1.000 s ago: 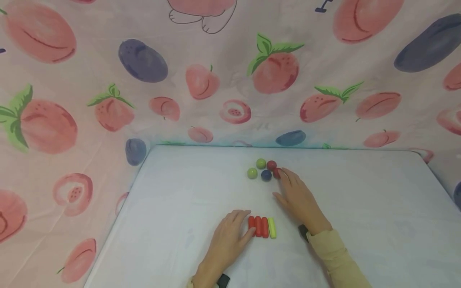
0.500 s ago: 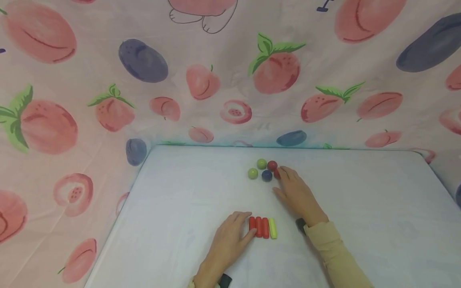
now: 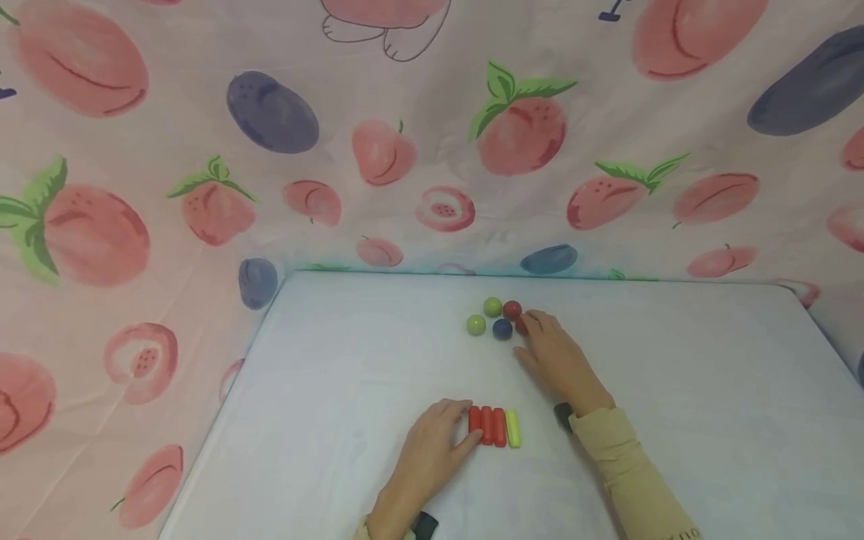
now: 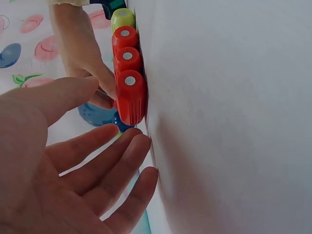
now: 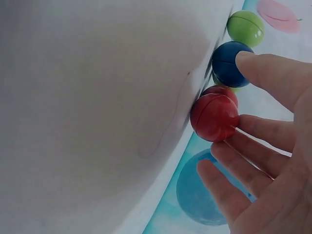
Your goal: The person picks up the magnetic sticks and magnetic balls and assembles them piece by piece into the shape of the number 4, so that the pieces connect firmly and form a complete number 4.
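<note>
My left hand (image 3: 428, 446) lies just left of a row of short rounded sticks, thumb and fingers spread around the near red stick (image 3: 475, 425). Beside it stand two more red sticks (image 3: 493, 426) and a yellow-green stick (image 3: 513, 429). In the left wrist view the red sticks (image 4: 130, 100) show a pale dot on each end. Farther back, my right hand (image 3: 556, 364) has its fingers at a red ball (image 5: 214, 117), loosely bent, while its thumb overlaps the blue ball (image 5: 230, 63) in the right wrist view. A second red ball (image 3: 512, 309) and two green balls (image 3: 493, 306) sit close by.
The white table (image 3: 351, 360) ends at the back against a hanging cloth (image 3: 418, 165) printed with peaches and other fruit. The same cloth covers the left side. Dark bands (image 3: 563, 417) are on both wrists, at the edge of beige sleeves (image 3: 624, 450).
My right hand has moved slightly forward, its thumb nearer the balls. The left hand stays by the sticks, and the balls and sticks keep their arrangement.
</note>
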Demonstrator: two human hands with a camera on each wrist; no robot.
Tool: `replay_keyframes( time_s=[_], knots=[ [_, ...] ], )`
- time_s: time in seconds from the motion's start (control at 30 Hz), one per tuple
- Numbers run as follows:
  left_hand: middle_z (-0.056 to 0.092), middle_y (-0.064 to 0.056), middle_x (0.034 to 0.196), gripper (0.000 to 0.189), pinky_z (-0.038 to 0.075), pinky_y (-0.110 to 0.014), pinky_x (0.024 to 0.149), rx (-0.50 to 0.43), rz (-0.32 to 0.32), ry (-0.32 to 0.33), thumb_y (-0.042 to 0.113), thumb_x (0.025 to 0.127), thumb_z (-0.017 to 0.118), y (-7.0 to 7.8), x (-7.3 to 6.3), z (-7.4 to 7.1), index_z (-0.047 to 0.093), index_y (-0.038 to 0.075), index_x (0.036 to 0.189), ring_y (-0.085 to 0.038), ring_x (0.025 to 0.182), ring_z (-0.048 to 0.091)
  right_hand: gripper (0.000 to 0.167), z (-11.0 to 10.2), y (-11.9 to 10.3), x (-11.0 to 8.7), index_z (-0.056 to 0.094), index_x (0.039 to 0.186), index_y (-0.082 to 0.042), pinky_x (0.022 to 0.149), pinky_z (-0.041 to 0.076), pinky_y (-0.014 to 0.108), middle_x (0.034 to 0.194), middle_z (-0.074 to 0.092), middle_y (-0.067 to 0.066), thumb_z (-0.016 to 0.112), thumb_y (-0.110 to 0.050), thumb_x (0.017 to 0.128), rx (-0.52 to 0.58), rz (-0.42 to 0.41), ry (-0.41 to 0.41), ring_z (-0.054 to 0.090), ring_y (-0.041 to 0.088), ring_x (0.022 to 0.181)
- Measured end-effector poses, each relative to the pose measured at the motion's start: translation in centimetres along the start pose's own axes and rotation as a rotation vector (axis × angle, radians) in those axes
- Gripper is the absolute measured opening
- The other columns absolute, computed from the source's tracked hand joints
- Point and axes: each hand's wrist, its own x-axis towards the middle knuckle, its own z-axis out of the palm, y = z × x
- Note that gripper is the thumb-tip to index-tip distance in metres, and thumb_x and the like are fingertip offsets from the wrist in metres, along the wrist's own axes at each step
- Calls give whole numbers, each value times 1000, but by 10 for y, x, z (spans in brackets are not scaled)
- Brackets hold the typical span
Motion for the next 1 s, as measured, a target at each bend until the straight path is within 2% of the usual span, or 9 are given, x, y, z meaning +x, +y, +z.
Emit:
replay_keyframes(
  time_s=[0.27, 0.73, 1.0],
  knots=[
    [66, 5, 108, 45, 52, -31, 88, 3, -20, -18, 42, 83, 68, -1, 3, 3, 62, 18, 121, -11, 99, 59, 60, -1, 1, 1, 42, 136, -1, 108, 37, 46, 137, 45, 16, 65, -30, 89, 25, 19, -11, 41, 30, 130],
    [64, 5, 110, 45, 51, -30, 90, 23, -32, -59, 40, 81, 72, 0, 5, 4, 62, 19, 119, -11, 100, 58, 53, -4, 5, 6, 45, 134, 1, 106, 38, 47, 135, 46, 17, 64, -21, 89, 74, 26, -19, 41, 31, 127],
    [64, 5, 109, 44, 51, -30, 89, 30, -37, -66, 38, 79, 74, 1, 6, 3, 63, 19, 117, -12, 99, 57, 46, -2, 6, 9, 49, 129, -1, 104, 40, 47, 130, 49, 16, 63, -17, 89, 101, 27, 2, 44, 30, 123]
  ],
)
